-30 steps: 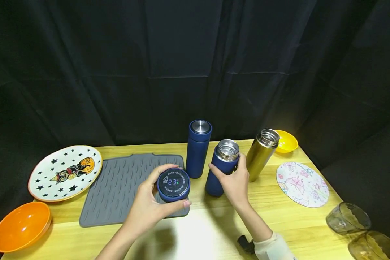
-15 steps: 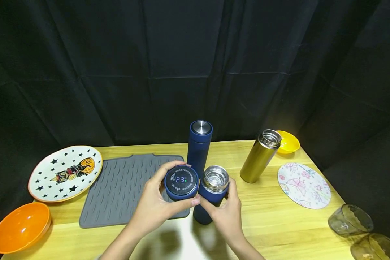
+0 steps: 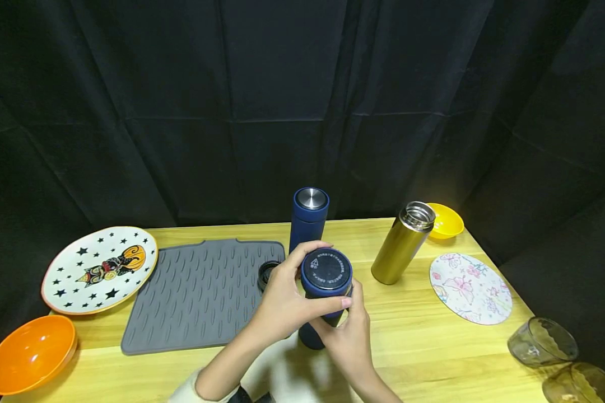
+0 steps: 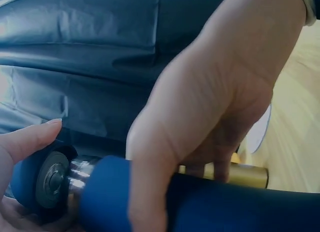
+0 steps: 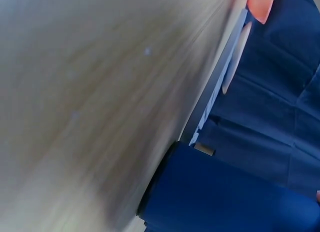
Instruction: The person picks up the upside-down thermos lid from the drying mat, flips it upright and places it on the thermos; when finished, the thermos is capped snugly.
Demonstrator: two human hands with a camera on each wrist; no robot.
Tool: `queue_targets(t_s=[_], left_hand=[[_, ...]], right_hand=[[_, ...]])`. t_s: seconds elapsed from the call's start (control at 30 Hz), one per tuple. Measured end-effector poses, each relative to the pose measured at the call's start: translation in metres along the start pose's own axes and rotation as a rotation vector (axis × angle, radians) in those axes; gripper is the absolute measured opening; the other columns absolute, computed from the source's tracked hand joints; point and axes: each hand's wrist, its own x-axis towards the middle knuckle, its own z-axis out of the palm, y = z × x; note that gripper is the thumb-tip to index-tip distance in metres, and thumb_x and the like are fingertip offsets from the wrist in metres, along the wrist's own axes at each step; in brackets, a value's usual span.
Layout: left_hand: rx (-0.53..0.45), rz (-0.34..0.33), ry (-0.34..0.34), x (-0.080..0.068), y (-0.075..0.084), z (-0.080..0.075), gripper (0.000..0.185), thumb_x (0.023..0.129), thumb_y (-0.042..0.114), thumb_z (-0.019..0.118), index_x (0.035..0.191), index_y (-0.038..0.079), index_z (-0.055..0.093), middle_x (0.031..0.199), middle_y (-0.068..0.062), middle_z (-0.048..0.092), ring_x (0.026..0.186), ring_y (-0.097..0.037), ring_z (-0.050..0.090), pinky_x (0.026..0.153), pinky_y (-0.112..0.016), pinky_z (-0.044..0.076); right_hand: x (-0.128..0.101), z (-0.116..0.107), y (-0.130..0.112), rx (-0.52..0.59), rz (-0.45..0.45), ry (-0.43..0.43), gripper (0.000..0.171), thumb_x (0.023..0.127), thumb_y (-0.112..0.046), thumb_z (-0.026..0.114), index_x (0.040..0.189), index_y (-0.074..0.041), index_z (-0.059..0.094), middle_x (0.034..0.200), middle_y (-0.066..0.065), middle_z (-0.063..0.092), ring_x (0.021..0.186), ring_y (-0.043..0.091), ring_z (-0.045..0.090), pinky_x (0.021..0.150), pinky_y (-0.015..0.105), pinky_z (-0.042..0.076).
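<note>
Dark blue cylindrical metal flask (image 3: 316, 330), upright on the light wooden table (image 3: 433, 358) beside a grey ribbed silicone mat (image 3: 196, 291), is steadied by the clasping right hand (image 3: 350, 336) so its round blue cap (image 3: 326, 272), gripped by the curled left hand (image 3: 287, 299), can be seated.

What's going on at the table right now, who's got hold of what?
A person is working on a blue flask that stands on the wooden table. The left hand grips the blue lid and holds it at the flask's mouth, while the right hand holds the flask body. Whether the lid is fully seated cannot be told. Behind stands a second blue flask, capped; a gold flask with no lid stands to the right.
</note>
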Motion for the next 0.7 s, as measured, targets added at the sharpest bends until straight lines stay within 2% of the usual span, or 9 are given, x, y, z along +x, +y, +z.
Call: queue_targets(t_s=[0.13, 0.3, 0.57, 0.7], left_hand=[[0.031, 0.020, -0.008, 0.007, -0.006, 0.008, 0.071, 0.070, 0.016, 0.088, 0.133, 0.019, 0.055, 0.121, 0.000, 0.067, 0.106, -0.014, 0.062, 0.091, -0.036, 0.050], [0.015, 0.008, -0.016, 0.009, -0.013, 0.011, 0.071, 0.071, 0.017, 0.088, 0.133, 0.021, 0.055, 0.122, -0.001, 0.066, 0.107, -0.016, 0.062, 0.092, -0.037, 0.050], [0.039, 0.039, 0.024, 0.008, -0.025, 0.017, 0.070, 0.070, 0.020, 0.089, 0.132, 0.019, 0.056, 0.118, 0.001, 0.069, 0.109, -0.015, 0.062, 0.095, -0.039, 0.047], [0.022, 0.036, 0.065, 0.005, -0.031, 0.020, 0.069, 0.070, 0.022, 0.090, 0.130, 0.020, 0.058, 0.119, 0.005, 0.067, 0.111, -0.012, 0.060, 0.097, -0.038, 0.047]], right_hand=[[-0.001, 0.001, 0.002, 0.000, -0.032, 0.007, 0.074, 0.065, 0.001, 0.087, 0.129, -0.005, 0.052, 0.121, 0.004, 0.067, 0.111, 0.009, 0.059, 0.094, 0.019, 0.044], [-0.001, 0.002, 0.003, 0.003, -0.037, 0.012, 0.075, 0.064, 0.003, 0.086, 0.130, -0.004, 0.051, 0.120, 0.005, 0.068, 0.110, 0.009, 0.059, 0.092, 0.019, 0.044], [-0.001, 0.001, 0.000, 0.001, 0.015, -0.001, 0.072, 0.065, 0.003, 0.085, 0.129, -0.006, 0.051, 0.117, 0.005, 0.069, 0.113, 0.015, 0.060, 0.100, 0.023, 0.042], [-0.002, 0.001, 0.000, 0.001, 0.014, -0.002, 0.069, 0.065, 0.004, 0.084, 0.125, -0.006, 0.052, 0.114, 0.005, 0.070, 0.111, 0.015, 0.061, 0.098, 0.023, 0.043]])
